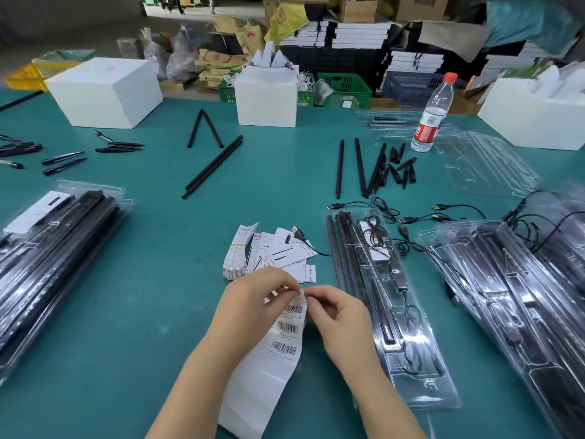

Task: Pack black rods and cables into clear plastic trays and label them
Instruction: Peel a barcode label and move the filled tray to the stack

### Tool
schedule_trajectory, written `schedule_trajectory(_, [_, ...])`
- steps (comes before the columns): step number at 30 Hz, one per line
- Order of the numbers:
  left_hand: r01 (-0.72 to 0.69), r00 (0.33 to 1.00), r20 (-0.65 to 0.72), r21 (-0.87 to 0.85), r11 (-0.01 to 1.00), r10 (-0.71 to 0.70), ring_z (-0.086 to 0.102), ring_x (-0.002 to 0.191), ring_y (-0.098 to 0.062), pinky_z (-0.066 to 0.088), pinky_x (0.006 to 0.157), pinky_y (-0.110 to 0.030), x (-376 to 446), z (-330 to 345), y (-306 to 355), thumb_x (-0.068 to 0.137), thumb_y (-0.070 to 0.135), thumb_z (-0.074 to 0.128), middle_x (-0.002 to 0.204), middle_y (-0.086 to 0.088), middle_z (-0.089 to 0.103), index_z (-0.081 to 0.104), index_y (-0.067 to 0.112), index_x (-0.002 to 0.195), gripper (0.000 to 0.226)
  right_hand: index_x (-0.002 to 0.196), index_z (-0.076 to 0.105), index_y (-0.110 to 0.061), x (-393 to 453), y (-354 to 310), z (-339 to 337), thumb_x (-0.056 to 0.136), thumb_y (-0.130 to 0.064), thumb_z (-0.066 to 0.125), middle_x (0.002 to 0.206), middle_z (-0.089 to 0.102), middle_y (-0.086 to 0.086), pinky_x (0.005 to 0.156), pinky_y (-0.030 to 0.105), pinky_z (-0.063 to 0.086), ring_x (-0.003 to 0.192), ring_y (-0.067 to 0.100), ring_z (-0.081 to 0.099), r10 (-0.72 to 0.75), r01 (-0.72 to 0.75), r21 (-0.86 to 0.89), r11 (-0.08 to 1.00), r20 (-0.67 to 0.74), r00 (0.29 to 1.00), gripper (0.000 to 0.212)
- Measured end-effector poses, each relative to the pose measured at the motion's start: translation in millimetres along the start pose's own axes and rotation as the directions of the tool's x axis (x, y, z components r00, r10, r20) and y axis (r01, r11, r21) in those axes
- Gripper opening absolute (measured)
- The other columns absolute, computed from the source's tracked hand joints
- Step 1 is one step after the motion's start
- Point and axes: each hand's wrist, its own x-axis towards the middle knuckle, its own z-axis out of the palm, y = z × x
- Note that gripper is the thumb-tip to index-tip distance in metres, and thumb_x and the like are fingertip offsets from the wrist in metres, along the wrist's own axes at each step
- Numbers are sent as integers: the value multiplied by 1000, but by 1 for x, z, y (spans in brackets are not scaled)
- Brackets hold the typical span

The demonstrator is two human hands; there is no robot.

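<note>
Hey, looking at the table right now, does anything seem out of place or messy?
One thing: a black USB cable lies across the loose pile of white cards instead of in a tray, and more cables sprawl beside the filled clear tray. Both hands pinch the barcode label strip; nothing looks spilled or damaged.

On the surface (152,280), the label strip (278,340) lies at 6 o'clock, cards (272,251) just behind it. A filled tray (389,312) sits at 3 o'clock, stacked trays (53,248) at 9, loose rods (212,167) at 12, a bottle (432,115) at 1.
</note>
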Motion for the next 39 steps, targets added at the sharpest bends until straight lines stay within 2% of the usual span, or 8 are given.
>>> schedule_trajectory(3, [6, 1000, 2, -45, 999, -6, 66, 85, -11, 54, 72, -22, 0, -4, -2, 85, 7, 76, 89, 16, 67, 71, 28, 84, 22, 94, 73, -26, 1, 2, 1, 94, -8, 63, 80, 76, -4, 76, 41, 60, 75, 14, 74, 31, -32, -25, 999, -48, 998, 20])
schedule_trajectory(7, [5, 1000, 15, -58, 998, -4, 66, 87, -13, 53, 74, -20, 1, -7, -3, 85, 7, 77, 93, 15, 66, 72, 29, 84, 22, 110, 65, -41, 0, 1, 3, 92, -6, 63, 94, 74, -12, 68, 20, 53, 73, 5, 69, 4, -4, -23, 1000, 2, 1000, 40])
schedule_trajectory(10, [4, 999, 42, -62, 998, -1, 65, 87, -13, 54, 75, -23, 0, -6, -2, 85, 8, 77, 94, 14, 65, 73, 27, 84, 20, 107, 72, -37, 0, 0, 4, 92, -6, 67, 120, 66, -21, 83, 15, 52, 96, 3, 69, -91, 91, -33, 995, -18, 996, 35])
schedule_trajectory(16, [34, 999, 40, -92, 995, -31, 65, 89, -13, 51, 74, -17, 0, -10, 1, 84, 10, 78, 97, 16, 65, 72, 30, 80, 22, 91, 74, -35, 2, 6, 3, 92, -10, 66, 76, 73, -13, 68, 13, 48, 70, 4, 66, -17, 1, -98, 995, -167, 986, 26])
schedule_trajectory(20, [75, 996, -31, -137, 988, -80, 67, 90, -12, 49, 71, -14, 1, -19, -1, 83, 7, 78, 100, 17, 68, 71, 33, 80, 27, 93, 73, -33, 4, 9, 3, 94, -12, 63, 72, 71, -12, 64, 12, 46, 66, 3, 63, -13, -12, -132, 991, -186, 982, 24])
schedule_trajectory(29, [230, 916, -215, -410, 882, -339, 57, 60, -18, 46, 59, -16, 2, -28, -9, 81, 26, 74, 79, 1, 69, 73, 29, 87, 7, 115, 68, -27, 1, 5, 7, 95, 0, 46, 129, 54, -22, 101, 6, 36, 113, -18, 49, -95, 74, -326, 943, -51, 994, 41])
schedule_trajectory(33, [274, 887, -198, -503, 819, -418, 50, 58, -8, 41, 53, -14, 5, -26, -10, 87, 12, 75, 78, 7, 70, 73, 28, 83, 16, 125, 65, -20, -1, 5, 9, 95, -11, 59, 149, 40, -12, 83, 12, 46, 85, 5, 60, -186, 119, -434, 893, -114, 976, 32])
schedule_trajectory(39, [300, 887, -108, -605, 737, -450, 50, 52, -4, 39, 48, -15, 9, -24, 8, 88, 9, 74, 67, 8, 66, 72, 22, 81, 16, 110, 72, -23, -6, -11, -5, 96, -15, 60, 115, 62, -15, 82, 18, 46, 99, -2, 58, -319, 207, -369, 906, -273, 908, 20])
